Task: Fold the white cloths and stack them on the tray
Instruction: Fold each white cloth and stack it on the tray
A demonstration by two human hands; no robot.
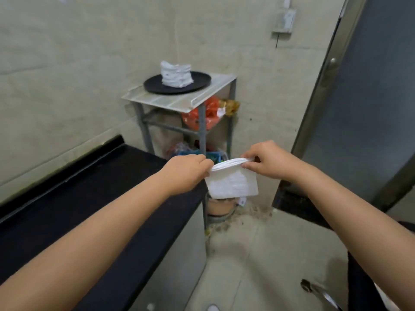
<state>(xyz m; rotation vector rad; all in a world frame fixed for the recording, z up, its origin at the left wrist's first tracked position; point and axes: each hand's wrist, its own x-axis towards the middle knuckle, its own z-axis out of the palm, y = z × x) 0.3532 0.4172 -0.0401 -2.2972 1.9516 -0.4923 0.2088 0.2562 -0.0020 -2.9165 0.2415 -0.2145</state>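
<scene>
Midair, both hands pinch a folded white cloth (pixel 232 181) by its top edge — well short of the round black tray (pixel 157 87).
Left hand (pixel 186 170) or right hand (pixel 267 159) slackening could spill the folds; the white stack (pixel 177 74) looks lopsided.

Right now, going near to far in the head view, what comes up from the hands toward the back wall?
Folded white cloth pinched by left hand and right hand → metal stand → black tray → cloth stack

White cloth (pixel 232 181), plain, faint quilted texture. White folded stack (pixel 176 74) on round black tray (pixel 155 85). Pale grey-white shelf top (pixel 179 102), grey metal legs. Red-orange bag (pixel 207 115) beneath. Black counter (pixel 89 194). Beige walls, grey door (pixel 370 97).
</scene>
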